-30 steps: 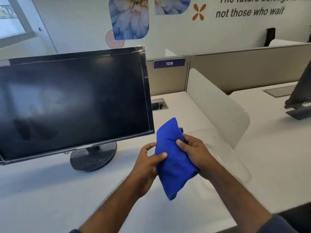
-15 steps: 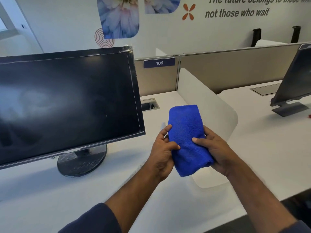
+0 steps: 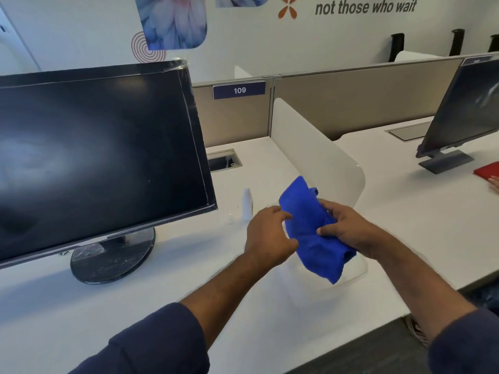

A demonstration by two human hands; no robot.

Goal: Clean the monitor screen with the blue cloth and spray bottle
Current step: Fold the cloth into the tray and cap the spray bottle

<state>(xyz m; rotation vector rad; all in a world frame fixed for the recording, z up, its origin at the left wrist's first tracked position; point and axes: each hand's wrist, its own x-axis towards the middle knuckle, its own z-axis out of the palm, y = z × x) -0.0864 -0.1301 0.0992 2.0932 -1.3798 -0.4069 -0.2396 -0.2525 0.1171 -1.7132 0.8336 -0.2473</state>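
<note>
The black monitor [image 3: 94, 157] stands at the left on a round base, its dark screen showing faint smears. A folded blue cloth [image 3: 310, 228] hangs over the white desk [image 3: 189, 279], gripped at its right side by my right hand [image 3: 348, 230]. My left hand [image 3: 267, 234] is at the cloth's left edge, fingers spread and blurred, not clearly gripping it. A small white spray bottle [image 3: 247, 203] stands upright on the desk just behind my left hand, right of the monitor's lower corner.
A frosted divider panel [image 3: 310, 147] rises just behind the cloth. A cable port [image 3: 224, 160] is set into the desk behind the bottle. On the neighbouring desk stand a second monitor [image 3: 464, 109] and a red object [image 3: 488, 170], with another person's hand at the edge.
The cloth has tilted and dropped lower. My left hand has loosened from it and spread its fingers. The view shifted left, and the spray bottle came into sight.
</note>
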